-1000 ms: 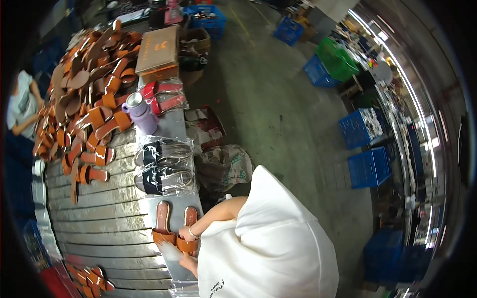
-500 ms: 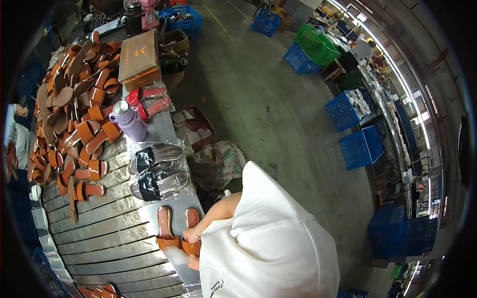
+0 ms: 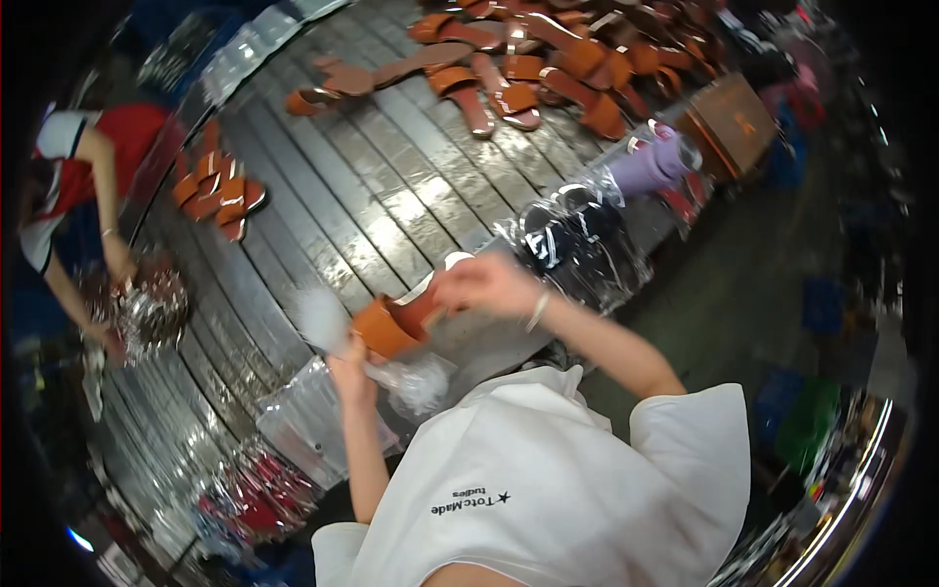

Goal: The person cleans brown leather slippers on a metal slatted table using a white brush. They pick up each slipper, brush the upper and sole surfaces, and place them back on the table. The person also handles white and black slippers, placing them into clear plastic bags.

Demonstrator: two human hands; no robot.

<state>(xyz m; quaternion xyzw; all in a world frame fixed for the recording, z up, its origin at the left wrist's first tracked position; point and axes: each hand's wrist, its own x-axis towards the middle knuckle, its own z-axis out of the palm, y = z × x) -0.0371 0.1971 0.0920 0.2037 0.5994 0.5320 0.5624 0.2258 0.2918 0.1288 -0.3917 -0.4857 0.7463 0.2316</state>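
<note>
A tan slide sandal (image 3: 389,330) with a broad strap is held over the near edge of the slatted table. My right hand (image 3: 489,284), blurred and wearing a bracelet, closes on its heel end. At the strap end, my left hand (image 3: 354,370) is closed round a white fluffy brush (image 3: 321,318), its fingers against the sandal. The brush's tuft is smeared by motion. Crumpled clear plastic (image 3: 416,383) lies just right of my left hand. Beyond my right hand are black sandals in clear bags (image 3: 577,235).
The slatted metal table (image 3: 333,196) carries a pile of tan sandals (image 3: 558,64) at the far side and several more (image 3: 220,191) at left. A lilac bottle (image 3: 650,164) and a cardboard box (image 3: 729,127) stand right. Another person's hand (image 3: 119,262) touches plastic-wrapped items at left.
The view has swung round toward the table. The sandals stood on the table edge under my hands; now one is lifted between them, with the fluffy brush still in my left hand.
</note>
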